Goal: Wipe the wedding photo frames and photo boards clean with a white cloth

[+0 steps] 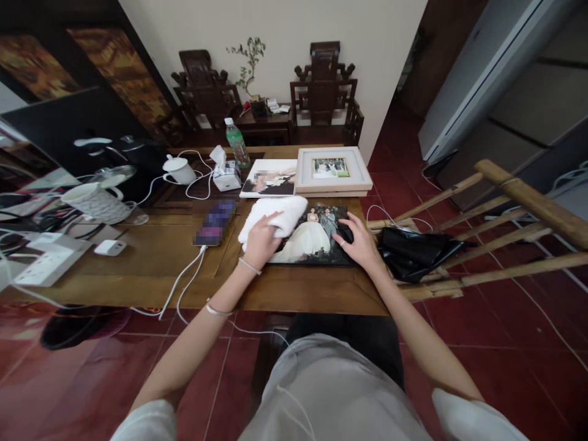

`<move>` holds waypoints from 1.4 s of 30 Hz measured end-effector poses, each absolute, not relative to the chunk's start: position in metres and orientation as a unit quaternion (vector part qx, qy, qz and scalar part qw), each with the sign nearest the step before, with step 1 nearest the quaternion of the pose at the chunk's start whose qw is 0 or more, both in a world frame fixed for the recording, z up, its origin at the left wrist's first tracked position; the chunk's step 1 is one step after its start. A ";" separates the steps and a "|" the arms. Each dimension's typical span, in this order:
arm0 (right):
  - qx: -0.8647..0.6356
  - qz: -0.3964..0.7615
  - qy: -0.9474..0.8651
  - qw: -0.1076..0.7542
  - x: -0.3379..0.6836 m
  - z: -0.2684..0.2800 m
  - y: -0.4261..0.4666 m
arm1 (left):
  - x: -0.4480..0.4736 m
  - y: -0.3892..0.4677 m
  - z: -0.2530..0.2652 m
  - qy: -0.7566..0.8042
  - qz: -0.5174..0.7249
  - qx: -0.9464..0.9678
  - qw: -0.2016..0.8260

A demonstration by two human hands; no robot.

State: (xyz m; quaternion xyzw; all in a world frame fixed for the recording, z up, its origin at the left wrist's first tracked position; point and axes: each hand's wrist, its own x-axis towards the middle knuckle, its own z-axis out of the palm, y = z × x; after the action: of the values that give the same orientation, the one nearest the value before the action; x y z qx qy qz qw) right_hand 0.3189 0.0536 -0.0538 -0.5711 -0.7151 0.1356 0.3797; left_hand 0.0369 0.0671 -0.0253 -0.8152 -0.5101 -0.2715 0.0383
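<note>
A wedding photo panel lies flat at the table's front edge, showing a couple in a white gown and a grey suit. Over its left part rests a folded white towel. My left hand is on the towel's near side, its fingers closed on the fabric. Across the panel, my right hand touches the right edge with thumb and fingers spread apart. Behind the towel are another photo panel and a light wooden picture frame with a small photo in it.
Left of the towel lies a charging phone, its cable hanging off the wooden table. Farther left are a power strip, a patterned mug and a lidded white cup. A tissue box and a green bottle stand behind. A bamboo chair is at right.
</note>
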 end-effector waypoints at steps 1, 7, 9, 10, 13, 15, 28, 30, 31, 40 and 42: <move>-0.565 0.144 -0.713 0.389 0.320 -0.054 0.053 | 0.029 0.072 -0.021 -0.528 -0.307 -0.790 0.046; -0.560 0.151 -0.713 0.393 0.320 -0.049 0.048 | -0.002 0.088 0.008 -0.503 -0.428 -0.740 0.127; -0.562 0.146 -0.717 0.386 0.319 -0.048 0.048 | -0.001 0.085 -0.001 -0.474 -0.376 -0.786 0.130; -0.562 0.143 -0.719 0.384 0.318 -0.048 0.047 | 0.001 0.083 -0.008 -0.465 -0.335 -0.810 0.124; -0.555 0.141 -0.727 0.379 0.318 -0.048 0.047 | 0.011 0.077 -0.035 -0.469 -0.228 -0.847 0.100; -0.547 0.143 -0.732 0.380 0.319 -0.050 0.048 | 0.017 0.075 -0.046 -0.486 -0.199 -0.846 0.093; -0.498 0.184 -0.716 0.453 0.326 -0.059 0.056 | 0.027 0.072 -0.047 -0.511 -0.171 -0.839 0.072; -0.486 0.196 -0.713 0.466 0.326 -0.058 0.056 | 0.029 0.071 -0.047 -0.515 -0.166 -0.838 0.073; -0.483 0.200 -0.712 0.469 0.326 -0.058 0.056 | 0.029 0.071 -0.046 -0.516 -0.164 -0.837 0.072; -0.494 0.196 -0.746 0.401 0.323 -0.061 0.056 | 0.032 0.020 -0.036 -0.489 -0.147 -0.858 0.048; -0.493 0.194 -0.747 0.402 0.324 -0.062 0.057 | 0.032 -0.005 -0.033 -0.484 -0.144 -0.862 0.046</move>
State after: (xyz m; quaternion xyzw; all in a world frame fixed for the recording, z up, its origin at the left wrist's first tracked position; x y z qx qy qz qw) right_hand 0.3237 0.0570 -0.0622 -0.4928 -0.7472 0.1936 0.4017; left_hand 0.0315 -0.0050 -0.0326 -0.8618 -0.4842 -0.1440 0.0457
